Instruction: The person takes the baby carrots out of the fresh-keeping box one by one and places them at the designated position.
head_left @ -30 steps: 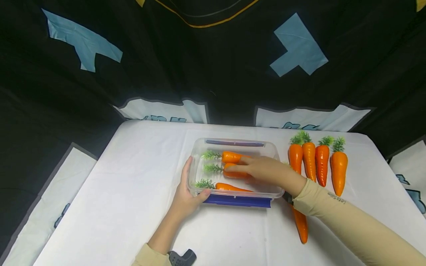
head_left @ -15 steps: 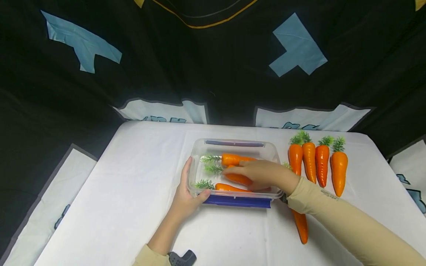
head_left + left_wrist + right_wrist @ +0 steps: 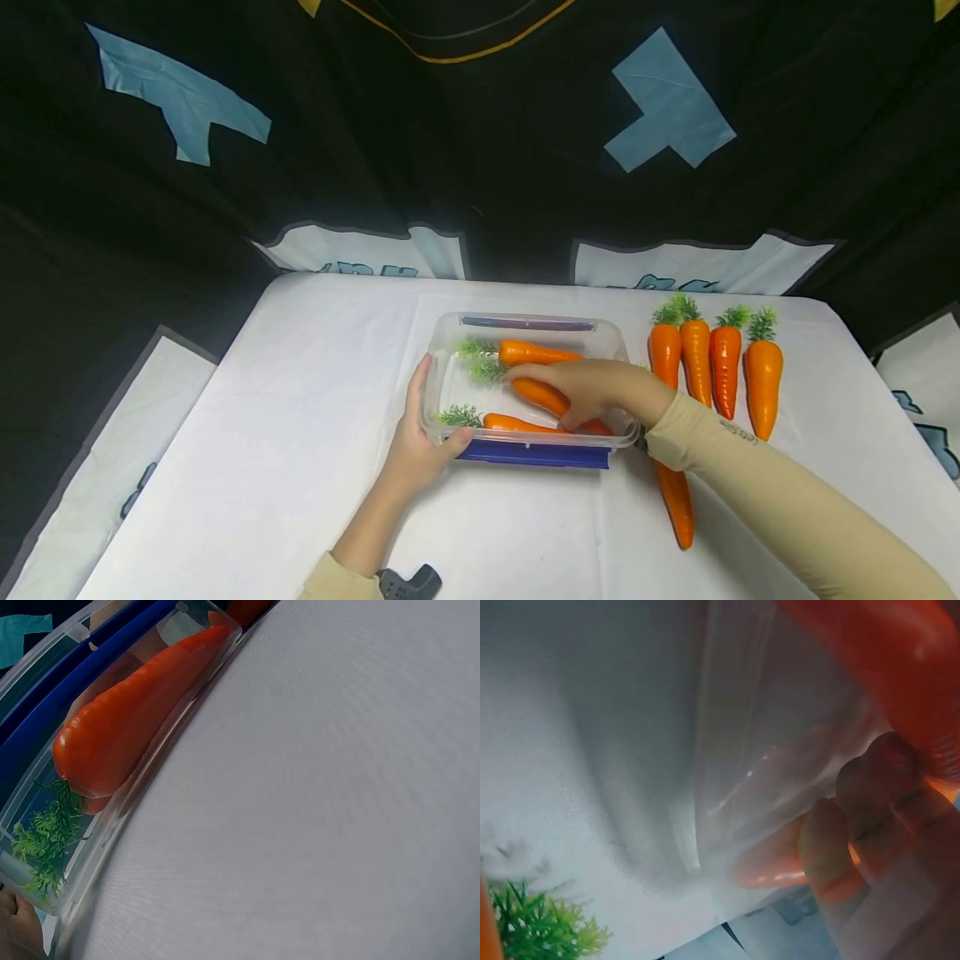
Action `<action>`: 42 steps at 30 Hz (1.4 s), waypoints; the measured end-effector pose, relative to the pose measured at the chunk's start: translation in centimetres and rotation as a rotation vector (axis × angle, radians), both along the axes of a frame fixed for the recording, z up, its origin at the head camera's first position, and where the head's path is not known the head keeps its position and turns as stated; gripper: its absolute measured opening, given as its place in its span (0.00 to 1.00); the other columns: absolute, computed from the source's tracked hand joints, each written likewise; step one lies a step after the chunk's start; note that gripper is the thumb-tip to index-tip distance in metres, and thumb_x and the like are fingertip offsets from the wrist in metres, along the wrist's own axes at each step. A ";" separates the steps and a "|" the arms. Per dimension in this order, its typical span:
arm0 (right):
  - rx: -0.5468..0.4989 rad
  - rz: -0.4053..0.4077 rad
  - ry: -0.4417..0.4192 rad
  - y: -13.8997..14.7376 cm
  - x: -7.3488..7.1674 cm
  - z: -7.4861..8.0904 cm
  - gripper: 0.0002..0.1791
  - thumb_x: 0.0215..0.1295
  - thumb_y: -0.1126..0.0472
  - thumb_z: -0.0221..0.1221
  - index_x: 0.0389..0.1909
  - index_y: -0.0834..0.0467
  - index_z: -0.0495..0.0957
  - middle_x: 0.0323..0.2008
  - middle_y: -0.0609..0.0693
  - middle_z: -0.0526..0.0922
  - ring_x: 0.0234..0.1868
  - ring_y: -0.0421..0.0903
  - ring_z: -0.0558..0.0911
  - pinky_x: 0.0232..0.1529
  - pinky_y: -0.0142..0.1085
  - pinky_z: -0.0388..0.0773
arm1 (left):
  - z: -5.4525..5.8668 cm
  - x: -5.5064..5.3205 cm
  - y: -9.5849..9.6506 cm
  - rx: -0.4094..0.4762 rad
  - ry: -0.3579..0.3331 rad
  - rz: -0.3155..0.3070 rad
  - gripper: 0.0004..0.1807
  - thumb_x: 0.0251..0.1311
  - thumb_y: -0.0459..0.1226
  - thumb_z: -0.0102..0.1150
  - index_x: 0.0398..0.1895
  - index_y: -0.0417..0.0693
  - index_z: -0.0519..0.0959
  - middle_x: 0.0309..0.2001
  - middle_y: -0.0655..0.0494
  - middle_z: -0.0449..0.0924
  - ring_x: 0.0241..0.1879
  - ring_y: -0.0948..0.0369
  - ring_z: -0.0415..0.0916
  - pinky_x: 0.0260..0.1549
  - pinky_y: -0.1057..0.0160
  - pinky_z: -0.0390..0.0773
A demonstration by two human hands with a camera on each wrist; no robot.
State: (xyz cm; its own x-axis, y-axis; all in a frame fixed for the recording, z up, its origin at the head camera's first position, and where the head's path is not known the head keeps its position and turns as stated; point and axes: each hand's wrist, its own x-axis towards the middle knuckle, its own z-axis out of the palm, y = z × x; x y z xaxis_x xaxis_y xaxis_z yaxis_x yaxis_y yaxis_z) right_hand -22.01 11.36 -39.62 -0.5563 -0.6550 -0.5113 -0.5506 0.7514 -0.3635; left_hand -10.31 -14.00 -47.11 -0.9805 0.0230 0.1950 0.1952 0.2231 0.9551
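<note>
Caution: the slanted, smooth orange carrot (image 3: 542, 396) with a green leaf tuft, mid-floor in the clear plastic box (image 3: 467, 395) with blue latches, could roll if released unevenly. Its tuft could snag under the glossy orange carrot (image 3: 534, 353) at twelve o'clock if pushed that way. The box could slide should bracing slacken.

Fingers: the right hand (image 3: 592, 388), partly spread, grasps the slanted carrot between fingers and thumb. The left hand (image 3: 422, 446) clasps the box: thumb on the rim at seven o'clock, fingers along the nine-o'clock wall.
</note>
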 end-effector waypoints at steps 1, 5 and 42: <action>0.000 -0.006 -0.005 0.0 0.0 0.0 0.54 0.53 0.61 0.73 0.70 0.19 0.52 0.69 0.39 0.65 0.46 0.47 0.76 0.53 0.42 0.79 | 0.0 0.0 0.0 0.000 -0.001 0.000 0.59 0.51 0.49 0.72 0.79 0.74 0.40 0.80 0.56 0.47 0.76 0.45 0.52 0.70 0.34 0.55; -0.016 -0.021 -0.016 -0.1 -0.1 0.0 0.54 0.52 0.61 0.74 0.70 0.21 0.53 0.65 0.41 0.68 0.44 0.47 0.76 0.49 0.39 0.80 | 0.0 0.0 0.0 0.003 -0.004 -0.001 0.59 0.51 0.49 0.72 0.79 0.74 0.40 0.80 0.57 0.47 0.76 0.45 0.52 0.70 0.34 0.55; -0.616 -0.203 0.395 3.3 2.8 6.0 0.51 0.52 0.47 0.74 0.74 0.43 0.55 0.61 0.51 0.75 0.53 0.49 0.80 0.48 0.46 0.85 | -0.1 0.1 0.0 0.015 0.023 -0.017 0.59 0.52 0.49 0.71 0.79 0.71 0.40 0.77 0.46 0.54 0.71 0.42 0.62 0.68 0.34 0.62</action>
State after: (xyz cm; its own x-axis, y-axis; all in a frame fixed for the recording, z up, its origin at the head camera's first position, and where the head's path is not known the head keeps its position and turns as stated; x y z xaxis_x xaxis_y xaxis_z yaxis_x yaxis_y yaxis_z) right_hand -19.23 14.61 -33.63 -0.7624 -0.6227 0.1760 -0.5993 0.5769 -0.5549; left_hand -10.21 -14.01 -47.24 -0.9753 0.0365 0.2180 0.2208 0.2049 0.9536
